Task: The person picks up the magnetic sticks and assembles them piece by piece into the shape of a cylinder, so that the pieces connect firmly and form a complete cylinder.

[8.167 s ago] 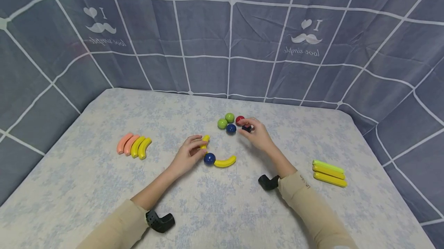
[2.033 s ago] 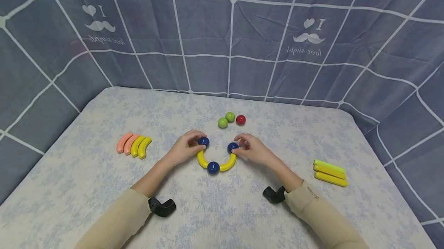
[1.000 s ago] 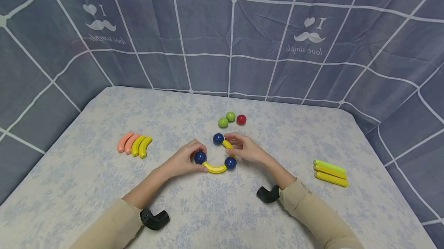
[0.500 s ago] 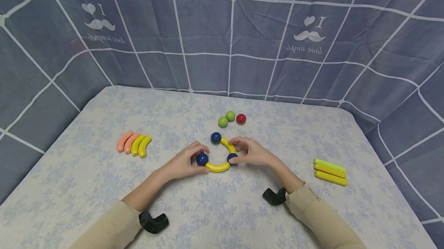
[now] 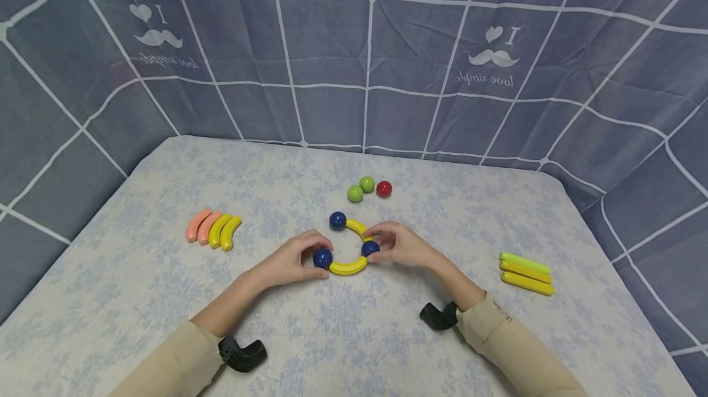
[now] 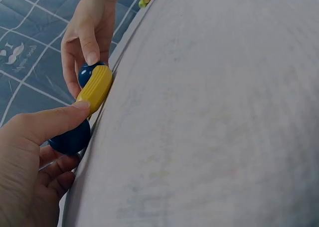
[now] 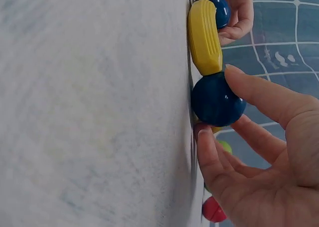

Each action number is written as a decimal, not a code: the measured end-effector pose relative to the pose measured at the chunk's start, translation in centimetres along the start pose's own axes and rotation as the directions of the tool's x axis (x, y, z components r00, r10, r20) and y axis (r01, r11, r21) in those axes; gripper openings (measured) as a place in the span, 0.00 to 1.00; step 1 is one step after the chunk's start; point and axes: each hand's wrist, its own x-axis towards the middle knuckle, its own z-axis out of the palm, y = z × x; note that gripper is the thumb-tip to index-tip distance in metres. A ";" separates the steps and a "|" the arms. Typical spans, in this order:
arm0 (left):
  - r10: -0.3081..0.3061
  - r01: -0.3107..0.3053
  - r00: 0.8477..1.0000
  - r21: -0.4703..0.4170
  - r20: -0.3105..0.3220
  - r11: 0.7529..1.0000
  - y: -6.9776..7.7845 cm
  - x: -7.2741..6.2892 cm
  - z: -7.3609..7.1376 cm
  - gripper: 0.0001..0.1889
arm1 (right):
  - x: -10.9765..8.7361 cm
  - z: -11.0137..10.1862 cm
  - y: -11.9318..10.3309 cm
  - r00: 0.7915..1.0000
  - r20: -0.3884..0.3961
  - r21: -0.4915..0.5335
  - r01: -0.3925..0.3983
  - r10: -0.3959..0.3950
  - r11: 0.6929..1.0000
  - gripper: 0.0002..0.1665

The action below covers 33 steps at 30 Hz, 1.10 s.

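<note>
In the head view, a C-shaped chain lies mid-table, its gap facing left. The left hand [image 5: 295, 260] holds the left blue ball [image 5: 323, 259]; in the left wrist view its thumb lies against the end of the near curved yellow rod [image 6: 97, 89] and its fingers are beyond the ball. That rod joins the right blue ball [image 5: 370, 249], which the right hand [image 5: 401, 244] pinches between thumb and fingers. From there the far curved yellow rod [image 5: 356, 227], partly covered by right fingers, runs to the far blue ball [image 5: 337, 220]. No hand touches that far ball.
Behind the chain sit two green balls [image 5: 355, 193] and a red ball [image 5: 384, 188]. At left lie two pink curved rods [image 5: 198, 225] beside two yellow curved rods [image 5: 230, 233]. Straight yellow rods [image 5: 527, 283] and a lime rod [image 5: 524, 262] lie right. A tiled-pattern curtain [image 5: 332, 47] hangs behind.
Two blue balls from the back group have joined the rod ends. The U-shaped chain has turned from opening away to opening left. Lately its far ball has swung further left.
</note>
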 end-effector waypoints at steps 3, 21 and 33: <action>0.009 -0.009 1.000 0.000 0.015 1.000 0.1 -0.1 0.0 0.20 | 0.2 0.1 0.1 1.000 0.012 0.027 0.017 -0.017 1.000 0.24; 0.060 -0.062 0.994 -0.014 -0.086 0.998 1.7 -1.4 -2.0 0.19 | -0.2 0.6 -1.8 0.998 -0.002 0.018 0.058 -0.058 0.998 0.23; -0.093 0.227 0.775 0.137 -0.625 0.964 -4.8 -6.9 -10.3 0.17 | -0.6 0.4 -3.0 0.999 0.018 0.037 0.048 -0.049 0.998 0.22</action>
